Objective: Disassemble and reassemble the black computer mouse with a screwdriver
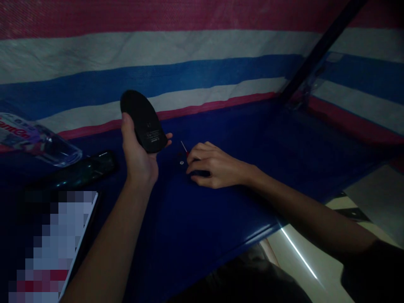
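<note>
Head view, dim light, and I'm reading it as I go. Left hand [139, 155] is lifted off the blue table cover [195, 227], fingers wrapped round a black computer mouse [144, 121] held belly-up, its label facing me. Right hand [212, 165] sits low on the cover just right of it, fingers curled together over a small screwdriver [184, 148] whose thin shaft and red collar poke out far-left of the knuckles. A small dark round part [181, 163] lies touching those fingertips; I can't tell what it is.

My judgement: keep the mouse steady and tilted toward the light, pinch the tool well up its handle before lifting, and don't brush that loose piece off the cloth.

Around: a clear plastic bottle [34, 141] lies on its side far left, a dark phone [80, 172] just near of it, a lit screen [59, 240] at the near-left corner. The striped tarp [189, 50] backs everything. Nothing stands between the two hands.
</note>
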